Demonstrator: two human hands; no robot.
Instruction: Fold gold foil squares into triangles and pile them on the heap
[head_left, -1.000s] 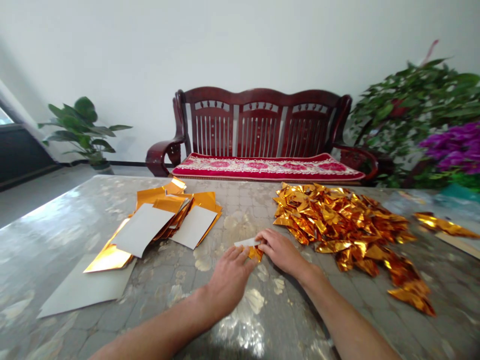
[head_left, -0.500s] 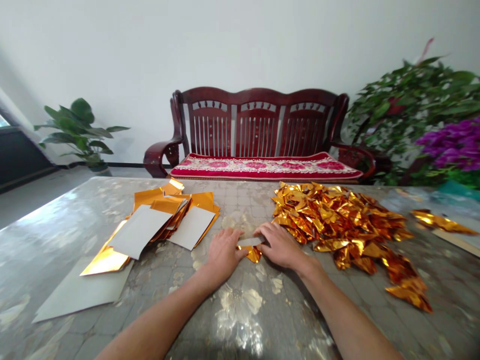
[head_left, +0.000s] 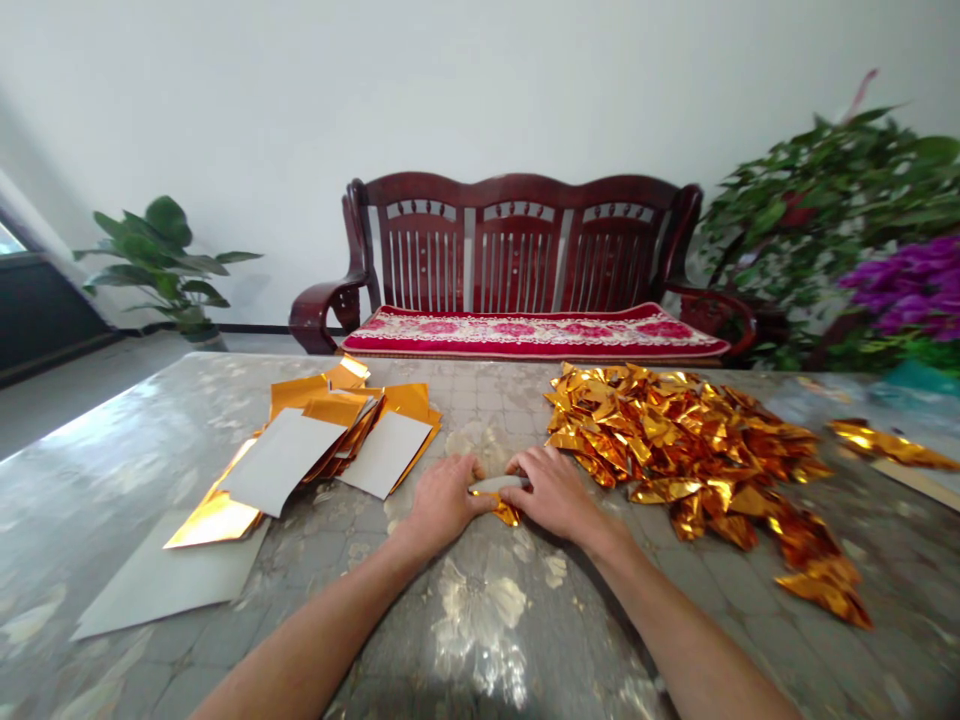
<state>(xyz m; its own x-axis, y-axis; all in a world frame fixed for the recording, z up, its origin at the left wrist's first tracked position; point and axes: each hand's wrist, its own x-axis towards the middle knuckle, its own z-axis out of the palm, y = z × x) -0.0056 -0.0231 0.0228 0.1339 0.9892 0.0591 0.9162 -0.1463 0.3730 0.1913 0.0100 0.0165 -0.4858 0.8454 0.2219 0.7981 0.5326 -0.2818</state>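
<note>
My left hand point(head_left: 442, 497) and my right hand point(head_left: 551, 490) meet at the middle of the table, both pressing on one small gold foil paper point(head_left: 501, 500). Its white back shows between my fingers and a gold corner pokes out below. Fingers of both hands are curled down onto the paper. Left of my hands lies a loose stack of flat gold foil sheets point(head_left: 330, 430), some white side up. Close on the right is a big pile of folded gold foil pieces point(head_left: 675, 440).
The table point(head_left: 487, 620) has a glossy patterned top. A lone white sheet point(head_left: 165, 580) lies near its left front. More folded foil point(head_left: 889, 447) lies at the far right. Behind stand a red wooden bench point(head_left: 517, 270), a potted plant point(head_left: 169, 260) and flowering plants point(head_left: 862, 230).
My left hand has slid forward and closed in on the paper, and both hands have drawn closer together over it. The white flap shows less now.
</note>
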